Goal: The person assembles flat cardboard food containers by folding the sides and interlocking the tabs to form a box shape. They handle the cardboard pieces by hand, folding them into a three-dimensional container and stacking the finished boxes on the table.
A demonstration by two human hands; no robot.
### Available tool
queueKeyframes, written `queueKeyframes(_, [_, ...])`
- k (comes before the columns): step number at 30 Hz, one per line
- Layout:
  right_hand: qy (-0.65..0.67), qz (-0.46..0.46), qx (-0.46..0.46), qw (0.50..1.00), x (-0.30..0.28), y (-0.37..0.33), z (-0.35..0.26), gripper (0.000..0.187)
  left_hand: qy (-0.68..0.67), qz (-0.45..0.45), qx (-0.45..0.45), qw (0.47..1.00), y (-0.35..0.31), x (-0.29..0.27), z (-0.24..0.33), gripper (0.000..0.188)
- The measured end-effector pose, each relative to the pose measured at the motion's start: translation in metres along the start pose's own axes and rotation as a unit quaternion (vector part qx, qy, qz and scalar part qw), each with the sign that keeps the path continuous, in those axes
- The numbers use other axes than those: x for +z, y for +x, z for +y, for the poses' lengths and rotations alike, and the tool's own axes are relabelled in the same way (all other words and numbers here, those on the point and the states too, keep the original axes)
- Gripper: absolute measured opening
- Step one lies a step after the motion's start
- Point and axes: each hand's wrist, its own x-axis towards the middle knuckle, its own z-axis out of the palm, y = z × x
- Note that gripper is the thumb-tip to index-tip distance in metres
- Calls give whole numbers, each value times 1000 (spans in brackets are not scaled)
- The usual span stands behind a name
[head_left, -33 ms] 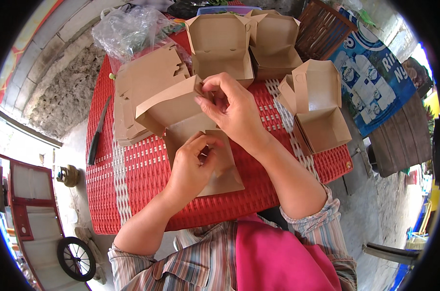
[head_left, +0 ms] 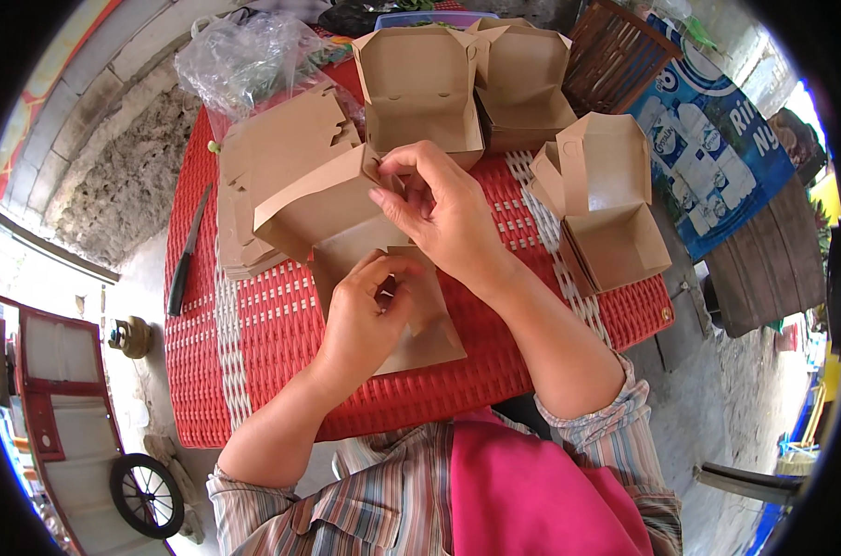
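Observation:
A brown cardboard box [head_left: 425, 324] with its lid [head_left: 314, 199] raised lies before me near the table's front edge. My right hand [head_left: 443, 213] pinches the lid's right corner between thumb and fingers. Inside the box's near part, my left hand [head_left: 369, 301] is closed, its curled fingers at the box's inner edge; the fingertips are partly hidden. Behind and to the left lies a stack of flat cardboard box blanks [head_left: 277, 144]. Folded boxes with open lids stand at the back, one cardboard box [head_left: 425, 120] in the middle and another [head_left: 527, 116] beside it.
A smaller open box [head_left: 615, 250] stands at the right on the red woven table [head_left: 267, 371]. At the left edge lies a black-handled knife [head_left: 189, 250]. A clear plastic bag [head_left: 244, 69] sits at the back left, and a brown wooden slatted chair [head_left: 619, 60] stands back right.
The lid has shifted slightly left and down with my right hand still at its corner. My left hand has barely moved.

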Motion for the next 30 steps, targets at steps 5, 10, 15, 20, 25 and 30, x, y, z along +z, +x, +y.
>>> queueKeyframes(5, [-14, -29, 33, 999, -11, -3, -14, 23, -33, 23, -41, 998, 3, -2, 6, 26])
queueKeyframes(10, [-72, -78, 87, 990, -31, -26, -30, 21, -65, 54, -37, 996, 2, -4, 3, 25])
queueKeyframes(15, [-62, -102, 161, 980, -47, -68, -48, 34, -1, 55, -19, 998, -2, -3, 18, 28])
queueKeyframes(20, [-192, -89, 16, 977, -30, -87, -36, 64, 27, 87, 58, 994, -4, 3, 16, 29])
queueKeyframes(25, [-196, -123, 36, 972, -25, -82, -44, 63, 57, 116, 83, 988, -5, 9, 22, 31])
queueKeyframes(30, [-177, -95, 40, 979, -21, -88, -36, 49, 81, 83, 124, 985, -5, 9, 17, 33])
